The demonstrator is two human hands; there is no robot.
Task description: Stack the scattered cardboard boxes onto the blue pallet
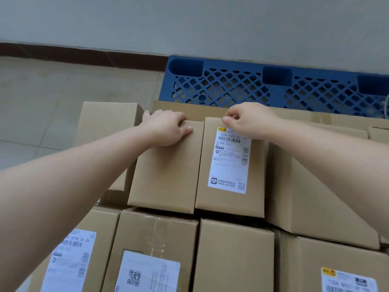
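Observation:
Two brown cardboard boxes stand side by side on top of the stack. My left hand lies over the far top edge of the plain box, fingers curled over its rim. My right hand grips the far top edge of the labelled box, which bears a white shipping label. Behind them the blue pallet shows its lattice deck against the wall. Several more boxes fill the row nearest me.
A box stands at the left of the stack, and a larger tilted box lies at the right. Beige tiled floor extends left. A grey wall with a dark skirting runs behind the pallet.

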